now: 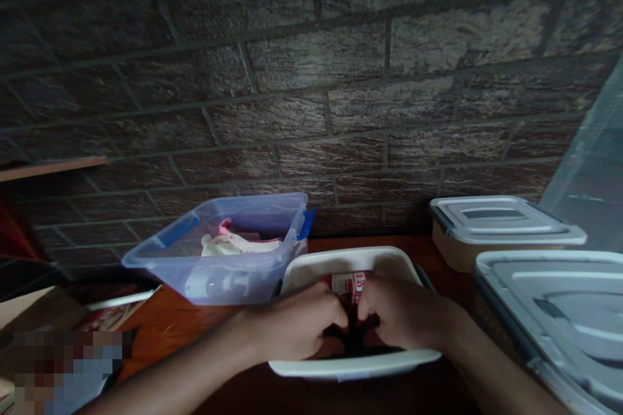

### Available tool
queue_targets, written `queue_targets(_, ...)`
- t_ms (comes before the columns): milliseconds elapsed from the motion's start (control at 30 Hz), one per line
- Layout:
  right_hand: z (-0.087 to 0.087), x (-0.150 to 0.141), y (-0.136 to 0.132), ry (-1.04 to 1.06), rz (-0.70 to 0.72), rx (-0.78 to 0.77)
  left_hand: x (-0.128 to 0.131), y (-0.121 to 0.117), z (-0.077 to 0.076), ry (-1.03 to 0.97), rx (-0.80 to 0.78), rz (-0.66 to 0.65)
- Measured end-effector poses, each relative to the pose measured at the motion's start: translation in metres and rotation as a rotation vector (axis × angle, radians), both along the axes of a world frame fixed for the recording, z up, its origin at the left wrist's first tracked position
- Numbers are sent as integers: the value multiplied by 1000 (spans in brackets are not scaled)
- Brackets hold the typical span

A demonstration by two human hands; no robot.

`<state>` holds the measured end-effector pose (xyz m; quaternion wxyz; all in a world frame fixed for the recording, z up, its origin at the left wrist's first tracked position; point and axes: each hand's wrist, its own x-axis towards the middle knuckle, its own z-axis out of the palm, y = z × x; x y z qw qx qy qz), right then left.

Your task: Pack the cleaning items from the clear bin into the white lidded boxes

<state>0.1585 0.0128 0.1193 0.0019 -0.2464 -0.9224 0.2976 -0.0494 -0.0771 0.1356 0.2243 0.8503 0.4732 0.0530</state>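
Both of my hands reach into a white plastic bin (335,369) on the wooden table. My left hand (311,318) is closed at the left side of a red and white packet (349,283) with printed lettering. At its right side my right hand (402,311) is closed too, with fingers curled inward. The packet shows between and behind my knuckles; its lower part is dark and partly hidden by my fingers. Shadow hides the bottom of the bin.
Left of the bin stands a clear bluish tub (214,275) with blue latches, holding white and pink items. Two lidded containers, one farther back (506,220) and one nearer (574,311), stand at the right. A brick wall (311,97) rises behind the table (160,331).
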Motion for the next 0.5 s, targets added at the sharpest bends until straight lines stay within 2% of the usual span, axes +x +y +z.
queue_targets(67,2,-1,-1,-38,6,-30,2,3,-4,-2,-42,-22)
queue_targets(233,5,-2,-2,-13,69,17,3,8,-11,-21,-47,-35)
queue_targets(400,6,-1,-5,-25,-17,22,6,5,-7,78,-38,10)
queue_targets(500,4,-2,-6,-38,-33,61,6,5,-8,63,-42,4)
